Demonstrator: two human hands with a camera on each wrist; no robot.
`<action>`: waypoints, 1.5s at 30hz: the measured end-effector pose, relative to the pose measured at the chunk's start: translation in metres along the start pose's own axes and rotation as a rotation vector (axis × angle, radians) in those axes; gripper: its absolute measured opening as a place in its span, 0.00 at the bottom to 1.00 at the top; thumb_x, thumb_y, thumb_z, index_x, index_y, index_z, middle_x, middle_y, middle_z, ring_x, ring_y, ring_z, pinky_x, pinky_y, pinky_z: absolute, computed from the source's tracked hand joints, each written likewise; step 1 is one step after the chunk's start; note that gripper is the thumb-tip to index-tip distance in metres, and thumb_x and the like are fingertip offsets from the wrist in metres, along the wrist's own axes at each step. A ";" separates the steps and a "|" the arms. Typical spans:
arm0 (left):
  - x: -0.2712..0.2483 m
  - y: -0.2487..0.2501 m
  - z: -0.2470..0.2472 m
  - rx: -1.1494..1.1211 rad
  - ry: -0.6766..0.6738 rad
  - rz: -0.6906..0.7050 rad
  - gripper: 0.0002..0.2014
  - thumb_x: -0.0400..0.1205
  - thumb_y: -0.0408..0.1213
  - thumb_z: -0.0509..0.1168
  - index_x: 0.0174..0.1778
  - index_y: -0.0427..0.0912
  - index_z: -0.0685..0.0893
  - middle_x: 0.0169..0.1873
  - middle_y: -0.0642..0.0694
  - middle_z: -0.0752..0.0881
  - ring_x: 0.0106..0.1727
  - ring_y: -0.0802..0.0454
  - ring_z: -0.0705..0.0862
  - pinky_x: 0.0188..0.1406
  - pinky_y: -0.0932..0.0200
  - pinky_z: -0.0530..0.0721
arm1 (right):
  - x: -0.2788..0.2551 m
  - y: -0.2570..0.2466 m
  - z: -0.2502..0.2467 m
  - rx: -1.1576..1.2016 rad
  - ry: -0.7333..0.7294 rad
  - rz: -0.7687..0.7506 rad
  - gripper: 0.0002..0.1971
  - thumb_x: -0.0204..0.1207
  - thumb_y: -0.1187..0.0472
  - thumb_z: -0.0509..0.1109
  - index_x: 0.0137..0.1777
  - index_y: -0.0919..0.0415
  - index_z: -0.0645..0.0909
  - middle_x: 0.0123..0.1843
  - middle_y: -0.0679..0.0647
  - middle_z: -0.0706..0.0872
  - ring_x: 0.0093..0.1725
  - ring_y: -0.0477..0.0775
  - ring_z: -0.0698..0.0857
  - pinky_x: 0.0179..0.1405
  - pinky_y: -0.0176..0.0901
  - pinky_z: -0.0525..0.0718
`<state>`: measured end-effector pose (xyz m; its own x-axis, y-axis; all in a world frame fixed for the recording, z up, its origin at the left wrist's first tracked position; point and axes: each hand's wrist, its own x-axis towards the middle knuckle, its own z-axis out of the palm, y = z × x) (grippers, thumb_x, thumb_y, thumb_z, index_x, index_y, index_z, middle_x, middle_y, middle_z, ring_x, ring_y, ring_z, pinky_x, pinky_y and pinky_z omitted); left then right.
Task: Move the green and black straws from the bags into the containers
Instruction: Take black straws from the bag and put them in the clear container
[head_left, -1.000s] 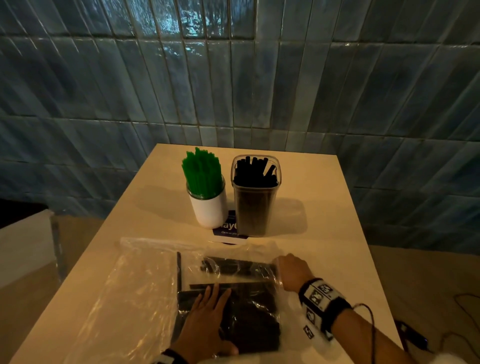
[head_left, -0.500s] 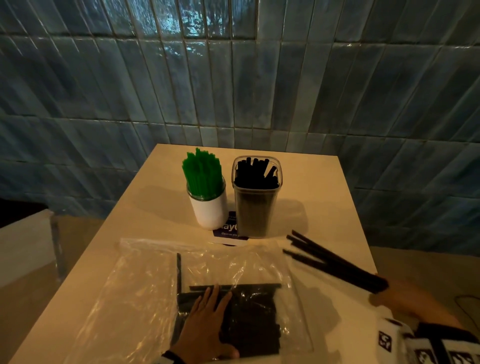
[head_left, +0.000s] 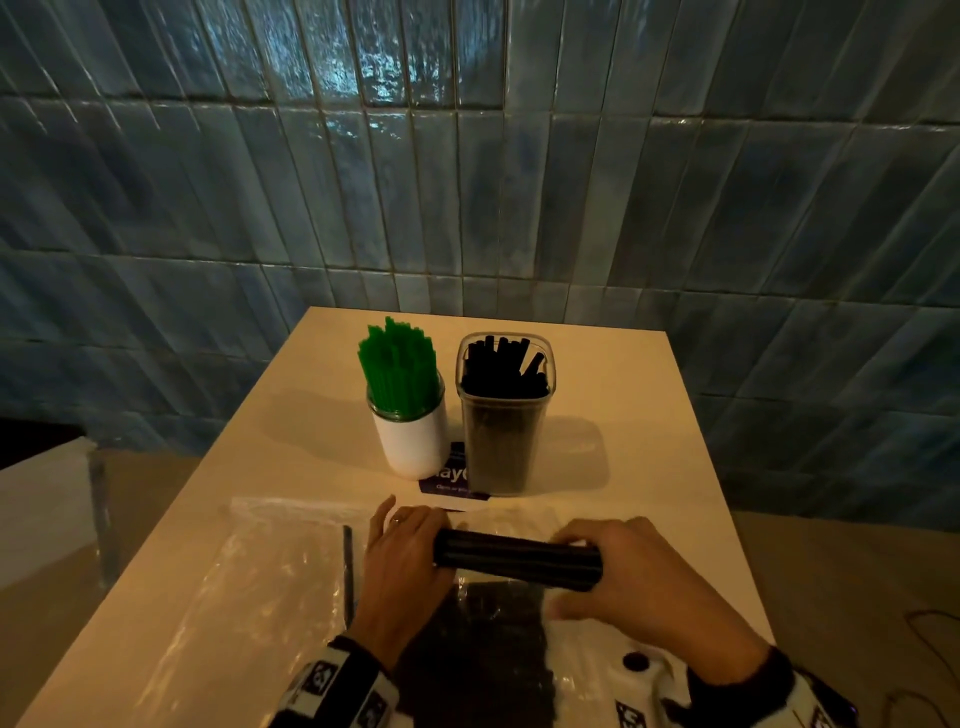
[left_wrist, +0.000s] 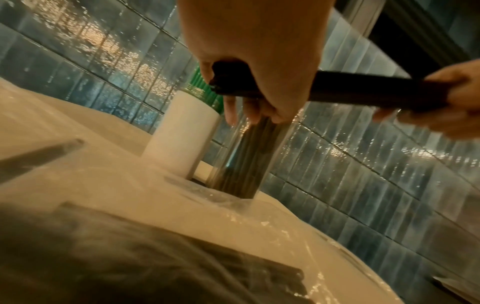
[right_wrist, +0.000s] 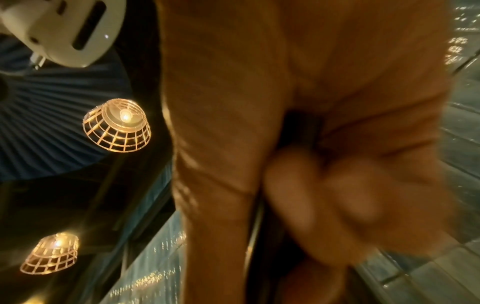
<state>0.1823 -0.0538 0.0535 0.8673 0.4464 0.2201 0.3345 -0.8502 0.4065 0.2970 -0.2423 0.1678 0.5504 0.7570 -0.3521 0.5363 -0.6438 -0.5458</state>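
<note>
A bundle of black straws (head_left: 517, 564) lies level over the table between both hands. My right hand (head_left: 644, 577) grips its right end, fingers curled round it (left_wrist: 457, 102). My left hand (head_left: 400, 561) has its palm against the left end, fingers fairly straight (left_wrist: 254, 61). Under the hands lies a clear bag with more black straws (head_left: 467, 654). Behind stand a white cup (head_left: 415, 447) full of green straws (head_left: 400, 364) and a clear container (head_left: 501, 431) holding black straws (head_left: 504, 364). The right wrist view shows only a blurred right hand (right_wrist: 324, 185).
A second clear bag (head_left: 249, 597) lies flat to the left, with one loose black straw (head_left: 347, 571) at its right side. A purple card (head_left: 452, 480) sits under the containers. The blue tiled wall (head_left: 467, 208) closes the table's far edge. Floor drops away on both sides.
My right hand drew the black straw bundle out of the bag, swung it off to the right, then brought it back level over the bag. My left hand lifted off the bag to meet its left end.
</note>
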 end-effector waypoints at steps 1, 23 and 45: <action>0.000 -0.002 -0.001 -0.022 -0.025 -0.049 0.12 0.69 0.40 0.77 0.38 0.54 0.79 0.32 0.59 0.82 0.41 0.58 0.83 0.67 0.44 0.73 | 0.001 -0.004 -0.003 0.080 0.077 -0.064 0.20 0.62 0.44 0.80 0.53 0.38 0.79 0.50 0.38 0.82 0.50 0.37 0.80 0.51 0.26 0.77; 0.169 0.064 -0.060 0.001 0.040 0.242 0.29 0.82 0.56 0.56 0.77 0.47 0.63 0.78 0.48 0.62 0.77 0.52 0.60 0.77 0.47 0.62 | 0.040 -0.031 -0.139 1.237 1.441 -0.783 0.17 0.79 0.48 0.57 0.34 0.58 0.67 0.21 0.44 0.69 0.18 0.45 0.67 0.20 0.37 0.69; 0.169 0.049 -0.011 0.110 0.329 0.364 0.28 0.72 0.66 0.56 0.41 0.44 0.87 0.34 0.48 0.88 0.37 0.47 0.86 0.31 0.60 0.82 | 0.140 -0.069 -0.152 0.923 1.158 -0.883 0.05 0.76 0.56 0.64 0.39 0.51 0.74 0.24 0.41 0.78 0.22 0.39 0.75 0.22 0.33 0.75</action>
<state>0.3418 -0.0170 0.1204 0.7787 0.1650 0.6052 0.0845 -0.9836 0.1595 0.4345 -0.1085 0.2715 0.6753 0.0842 0.7328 0.6191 0.4753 -0.6251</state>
